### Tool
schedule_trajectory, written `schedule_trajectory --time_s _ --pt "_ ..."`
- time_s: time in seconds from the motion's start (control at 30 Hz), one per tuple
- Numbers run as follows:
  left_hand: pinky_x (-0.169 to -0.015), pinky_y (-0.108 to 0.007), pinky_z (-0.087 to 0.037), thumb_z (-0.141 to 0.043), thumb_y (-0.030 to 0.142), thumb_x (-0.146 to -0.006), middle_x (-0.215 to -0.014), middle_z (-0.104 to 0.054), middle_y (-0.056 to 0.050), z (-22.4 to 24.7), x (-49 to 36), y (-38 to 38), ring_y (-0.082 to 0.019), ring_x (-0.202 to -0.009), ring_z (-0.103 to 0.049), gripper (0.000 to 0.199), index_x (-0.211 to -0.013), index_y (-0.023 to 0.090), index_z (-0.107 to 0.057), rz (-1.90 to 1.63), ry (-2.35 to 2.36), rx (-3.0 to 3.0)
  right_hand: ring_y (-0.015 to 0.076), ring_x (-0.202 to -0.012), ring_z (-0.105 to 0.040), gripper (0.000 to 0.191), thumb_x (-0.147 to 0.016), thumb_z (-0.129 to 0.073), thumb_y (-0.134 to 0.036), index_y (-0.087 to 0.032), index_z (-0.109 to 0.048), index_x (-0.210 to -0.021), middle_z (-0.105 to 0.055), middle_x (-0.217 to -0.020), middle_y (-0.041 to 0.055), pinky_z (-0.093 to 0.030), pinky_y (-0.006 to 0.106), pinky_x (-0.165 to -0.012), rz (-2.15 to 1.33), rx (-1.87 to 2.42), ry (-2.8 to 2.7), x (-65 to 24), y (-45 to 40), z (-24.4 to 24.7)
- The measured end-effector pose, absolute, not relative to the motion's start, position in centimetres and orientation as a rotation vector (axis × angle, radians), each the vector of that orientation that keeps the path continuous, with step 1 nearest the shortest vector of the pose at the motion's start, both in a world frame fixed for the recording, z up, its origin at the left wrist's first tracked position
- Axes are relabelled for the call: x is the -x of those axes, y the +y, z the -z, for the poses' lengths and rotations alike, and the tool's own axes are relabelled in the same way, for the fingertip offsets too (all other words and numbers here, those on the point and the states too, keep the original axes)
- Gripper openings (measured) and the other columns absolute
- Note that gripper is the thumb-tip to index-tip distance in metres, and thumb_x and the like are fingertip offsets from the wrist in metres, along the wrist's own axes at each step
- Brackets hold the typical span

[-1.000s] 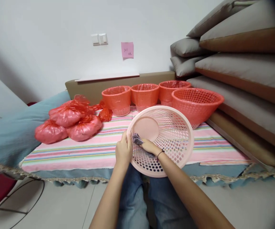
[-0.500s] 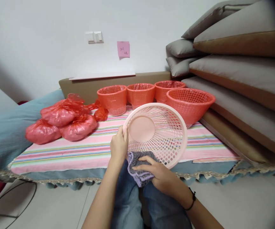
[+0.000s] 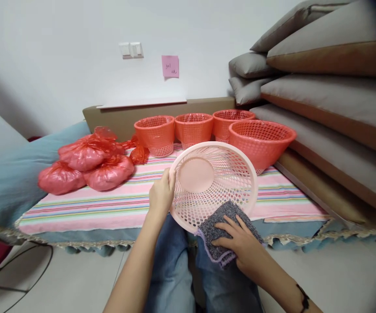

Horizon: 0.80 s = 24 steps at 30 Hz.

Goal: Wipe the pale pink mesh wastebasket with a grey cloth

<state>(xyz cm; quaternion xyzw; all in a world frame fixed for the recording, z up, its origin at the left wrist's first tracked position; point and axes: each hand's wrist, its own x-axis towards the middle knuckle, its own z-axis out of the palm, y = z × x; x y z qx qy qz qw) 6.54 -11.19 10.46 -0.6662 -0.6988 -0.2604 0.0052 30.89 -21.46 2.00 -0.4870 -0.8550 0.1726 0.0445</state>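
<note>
A pale pink plastic basket (image 3: pixel 197 174) is tilted with its opening toward me, above my knees. My left hand (image 3: pixel 162 191) grips its rim on the left side, with the fingers partly hidden. Against the lower right rim lies a folded grey cloth (image 3: pixel 218 226) with purple edging. My right hand (image 3: pixel 240 243) presses and holds this cloth, its fingers spread over the top and the thumb out of sight.
Several red baskets (image 3: pixel 262 143) stand behind on a striped cover (image 3: pixel 109 208). Knotted red plastic bags (image 3: pixel 109 173) are heaped at the left. Grey and brown cushions (image 3: pixel 331 95) are stacked at the right. A pink note (image 3: pixel 170 66) is stuck to the wall.
My right hand has moved the cloth rightward along the basket's lower rim. My left hand keeps its grip, and the basket has hardly moved.
</note>
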Motion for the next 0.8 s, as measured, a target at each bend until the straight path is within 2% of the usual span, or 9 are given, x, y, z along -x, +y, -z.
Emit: schedule_trajectory --time_s 0.27,0.5,0.67,0.8 --pt "-0.062 -0.029 -0.035 -0.025 0.043 -0.105 -0.092 -0.075 -0.012 -10.3 -6.3 -10.7 -0.028 -0.079 -0.070 0.045 -0.128 0.021 -0.057 0.804 -2.172 2.101 0.0343 -0.150 -0.028 0.076 -0.060 -0.044 0.003 -0.035 -0.073 -0.118 -0.054 -0.149 0.0028 -0.013 0.071 -0.118 -0.357 1.504 -2.567 -32.5 -21.6 -0.1" --pt "-0.065 -0.029 -0.039 -0.025 0.045 -0.104 -0.094 -0.075 -0.013 -10.8 -6.3 -10.4 -0.030 -0.086 -0.071 0.046 -0.121 0.021 -0.060 0.844 -2.162 2.148 0.0342 -0.146 -0.036 0.073 -0.061 -0.041 0.009 -0.035 -0.077 -0.107 -0.062 -0.140 0.0019 -0.019 0.072 -0.116 -0.039 1.514 -2.535 -37.0 -19.4 -1.1" --pt "-0.067 -0.031 -0.042 -0.029 0.046 -0.103 -0.089 -0.076 -0.014 -13.0 -5.9 -10.9 -0.032 -0.085 -0.072 0.047 -0.127 0.020 -0.060 0.748 -2.177 2.048 0.0349 -0.143 -0.041 0.086 -0.056 -0.042 0.009 -0.031 -0.068 -0.127 -0.059 -0.144 0.0048 -0.027 0.069 -0.115 -0.092 1.544 -2.509 -34.9 -18.5 -2.7" --pt "-0.069 -0.031 -0.045 -0.033 0.049 -0.102 -0.092 -0.077 -0.012 -14.3 -4.7 -11.1 -0.032 -0.087 -0.072 0.048 -0.137 0.025 -0.056 0.728 -2.072 2.043 0.0259 -0.139 -0.048 0.090 -0.055 -0.038 0.007 -0.027 -0.062 -0.136 -0.059 -0.144 0.0054 -0.038 0.054 -0.116 -0.365 1.356 -2.464 -32.4 -18.1 -2.6"
